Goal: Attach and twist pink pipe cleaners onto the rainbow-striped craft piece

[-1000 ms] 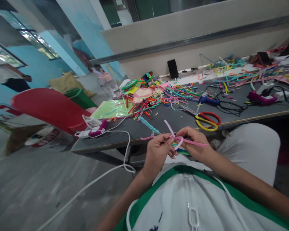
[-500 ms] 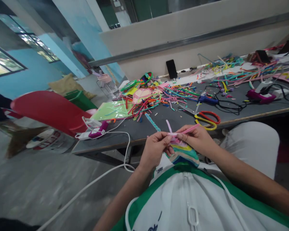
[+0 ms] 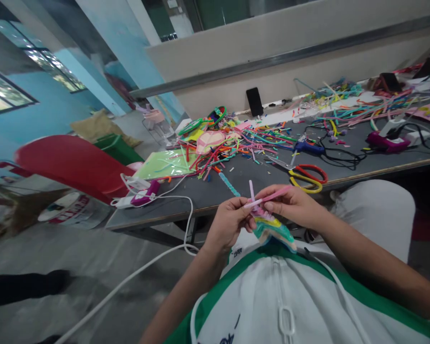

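My left hand (image 3: 231, 224) and my right hand (image 3: 290, 205) meet in front of my chest, just off the near edge of the grey table (image 3: 272, 179). Both pinch a pink pipe cleaner (image 3: 268, 197) whose ends stick up and to the right. Below the fingers hangs a multicoloured woven piece (image 3: 272, 230) in teal, yellow and pink, joined to that pipe cleaner. A twisted teal pipe cleaner (image 3: 228, 184) lies on the table just beyond my left hand.
Red-and-yellow scissors (image 3: 306, 177) lie close to my right hand. A heap of coloured pipe cleaners (image 3: 236, 141), a blue glue gun (image 3: 310, 148), a purple glue gun (image 3: 143, 196) with white cable, and a phone (image 3: 254, 101) crowd the table. A red chair (image 3: 71, 162) stands left.
The pink loop has been pulled tight between my hands. The woven piece has come up into view below my fingers, and both hands have risen slightly.
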`<state>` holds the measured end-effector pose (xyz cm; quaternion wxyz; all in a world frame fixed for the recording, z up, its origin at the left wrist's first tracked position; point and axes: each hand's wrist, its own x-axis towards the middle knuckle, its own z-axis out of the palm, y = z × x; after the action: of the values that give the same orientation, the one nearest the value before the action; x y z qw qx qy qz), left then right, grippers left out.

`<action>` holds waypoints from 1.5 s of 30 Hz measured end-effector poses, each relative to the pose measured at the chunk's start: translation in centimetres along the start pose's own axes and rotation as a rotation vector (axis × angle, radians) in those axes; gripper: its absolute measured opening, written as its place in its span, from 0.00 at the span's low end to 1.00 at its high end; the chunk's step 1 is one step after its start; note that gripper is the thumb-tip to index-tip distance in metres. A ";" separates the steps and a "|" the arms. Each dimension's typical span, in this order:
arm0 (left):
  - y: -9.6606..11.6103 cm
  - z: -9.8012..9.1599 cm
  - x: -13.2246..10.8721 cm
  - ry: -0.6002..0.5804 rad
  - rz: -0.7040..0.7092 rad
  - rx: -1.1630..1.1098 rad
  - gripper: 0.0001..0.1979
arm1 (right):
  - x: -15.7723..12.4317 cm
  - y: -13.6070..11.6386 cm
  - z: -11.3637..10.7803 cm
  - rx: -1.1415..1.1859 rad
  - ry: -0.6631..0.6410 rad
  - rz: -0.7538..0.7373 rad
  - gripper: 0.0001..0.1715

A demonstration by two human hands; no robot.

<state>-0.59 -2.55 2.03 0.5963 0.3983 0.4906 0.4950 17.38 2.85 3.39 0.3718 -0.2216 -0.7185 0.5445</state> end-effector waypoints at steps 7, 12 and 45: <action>-0.2 0.2 -0.1 -0.011 -0.010 0.028 0.13 | 0.2 0.6 -0.2 -0.212 0.043 -0.010 0.03; -0.1 0.2 -0.1 -0.045 -0.025 0.047 0.14 | 0.5 1.6 0.2 0.231 -0.026 0.175 0.08; -0.1 0.2 0.1 -0.072 -0.009 0.018 0.10 | 0.2 1.9 0.4 0.538 0.024 0.270 0.14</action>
<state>-0.40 -2.50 1.99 0.6121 0.4193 0.4750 0.4732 16.79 3.32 1.56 0.3499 -0.2153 -0.5079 0.7571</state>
